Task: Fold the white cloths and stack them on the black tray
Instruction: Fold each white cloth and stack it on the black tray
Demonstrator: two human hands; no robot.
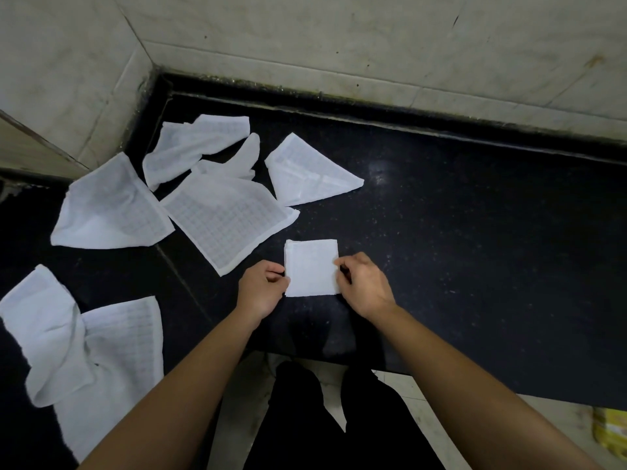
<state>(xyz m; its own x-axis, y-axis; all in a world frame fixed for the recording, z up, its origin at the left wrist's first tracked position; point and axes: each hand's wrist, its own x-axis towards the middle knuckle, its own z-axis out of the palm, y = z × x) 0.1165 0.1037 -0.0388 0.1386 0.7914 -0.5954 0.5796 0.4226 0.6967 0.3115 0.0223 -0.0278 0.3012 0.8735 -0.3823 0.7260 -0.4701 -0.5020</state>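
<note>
**Black counter (475, 232), folded cloth (312, 268) in both hands**

Tiled walls (339, 45) ahead. My left hand (263, 288) pinches the cloth's left edge, my right hand (364, 286) pinches its right edge, and it lies flat on the counter between them. Left of my grip and beyond it sprawl loose cloths (227, 218).

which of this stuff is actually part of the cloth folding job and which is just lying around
Part of the job:
- folded white cloth, pinched at its sides by the left hand and right hand
- loose white cloths, unfolded on the black counter

Just lying about:
- yellow object, low at the right
- tiled wall behind

No separate black tray can be made out.
</note>
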